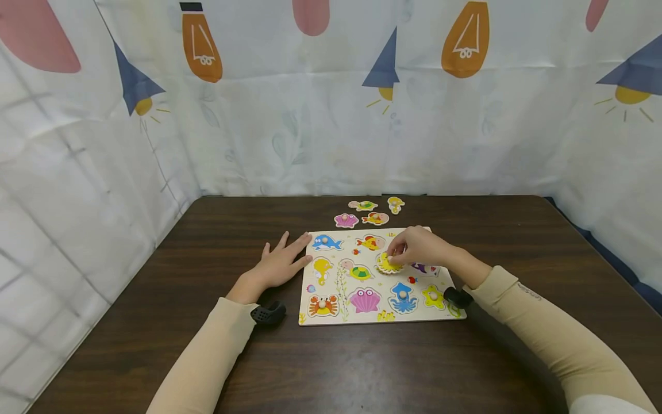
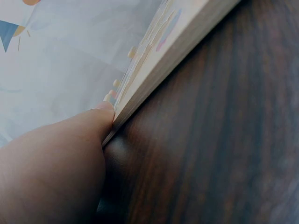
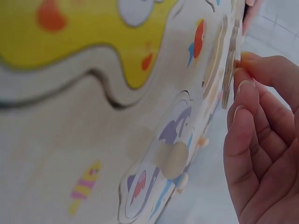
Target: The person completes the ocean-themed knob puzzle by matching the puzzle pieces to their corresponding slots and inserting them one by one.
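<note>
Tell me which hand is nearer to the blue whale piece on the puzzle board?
Left. The left hand lies flat at the board's left edge, just beside the blue whale piece. The right hand pinches the yellow round piece, farther away.

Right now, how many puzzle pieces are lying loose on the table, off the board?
4, in a cluster beyond the board's far edge: turtle piece, yellow piece, pink piece, orange fish piece. None seems hidden.
</note>
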